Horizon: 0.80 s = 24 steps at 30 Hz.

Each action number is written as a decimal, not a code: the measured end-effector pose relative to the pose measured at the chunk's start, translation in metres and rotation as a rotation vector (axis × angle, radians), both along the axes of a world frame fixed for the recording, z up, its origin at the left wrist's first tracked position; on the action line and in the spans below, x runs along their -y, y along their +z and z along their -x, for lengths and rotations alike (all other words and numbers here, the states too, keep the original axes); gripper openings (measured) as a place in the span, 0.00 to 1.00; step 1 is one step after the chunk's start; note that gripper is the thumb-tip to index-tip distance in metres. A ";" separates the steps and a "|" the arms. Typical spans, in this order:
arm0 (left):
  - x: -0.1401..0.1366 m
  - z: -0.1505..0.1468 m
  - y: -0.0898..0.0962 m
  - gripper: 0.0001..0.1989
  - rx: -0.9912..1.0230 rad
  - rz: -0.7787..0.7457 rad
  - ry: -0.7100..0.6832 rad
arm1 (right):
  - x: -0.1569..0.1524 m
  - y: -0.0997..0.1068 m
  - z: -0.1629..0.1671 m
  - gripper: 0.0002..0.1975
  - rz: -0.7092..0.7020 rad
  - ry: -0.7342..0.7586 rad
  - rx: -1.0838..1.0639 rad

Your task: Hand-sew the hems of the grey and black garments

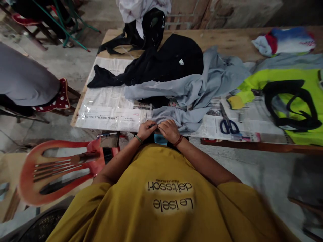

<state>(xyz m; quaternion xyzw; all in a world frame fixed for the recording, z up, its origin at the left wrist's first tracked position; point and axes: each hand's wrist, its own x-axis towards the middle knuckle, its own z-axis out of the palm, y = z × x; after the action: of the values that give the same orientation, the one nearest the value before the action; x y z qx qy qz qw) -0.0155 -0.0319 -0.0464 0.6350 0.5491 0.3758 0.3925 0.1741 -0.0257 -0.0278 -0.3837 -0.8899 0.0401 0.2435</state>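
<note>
A garment of grey cloth (174,116) lies bunched over the near edge of the table, next to a black adidas garment part (174,62). My left hand (146,130), with a green bracelet, is closed in a pinch at the grey cloth's near edge. A small dark bit shows at its fingertips; I cannot tell what it is. My right hand (169,130), wearing a reddish beaded bracelet, is closed on the same edge, close beside the left. The cloth between the fingers is mostly hidden.
Dark blue-handled scissors (229,126) lie on newspaper (111,116) to the right. Beyond them is a bright yellow garment (292,79) with a black strap (268,104). A black bag (153,28) stands at the back. A red plastic chair (60,144) is left; a person sits farther left.
</note>
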 end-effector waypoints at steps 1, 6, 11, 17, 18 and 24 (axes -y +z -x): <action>0.000 0.001 -0.001 0.04 -0.003 -0.013 -0.010 | -0.001 -0.001 0.000 0.13 0.010 -0.008 -0.014; 0.000 0.003 -0.005 0.05 -0.022 -0.080 -0.042 | -0.004 -0.003 -0.002 0.14 0.057 -0.044 -0.084; -0.001 0.002 -0.008 0.04 -0.063 -0.120 -0.064 | -0.002 0.007 0.000 0.15 0.077 0.022 -0.075; -0.001 0.001 -0.008 0.05 -0.151 -0.131 -0.012 | 0.004 0.021 0.000 0.17 0.092 0.058 -0.060; -0.001 0.002 -0.007 0.04 -0.156 -0.133 -0.029 | 0.004 0.021 0.000 0.17 0.103 0.059 -0.064; -0.001 0.004 -0.002 0.05 -0.141 -0.178 -0.173 | 0.004 0.015 0.005 0.17 0.133 0.075 -0.093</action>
<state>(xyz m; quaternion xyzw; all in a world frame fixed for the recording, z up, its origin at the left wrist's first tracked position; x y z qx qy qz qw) -0.0196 -0.0310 -0.0480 0.7371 0.4829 0.3423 0.3262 0.1694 -0.0294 -0.0131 -0.3634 -0.8866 0.1260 0.2570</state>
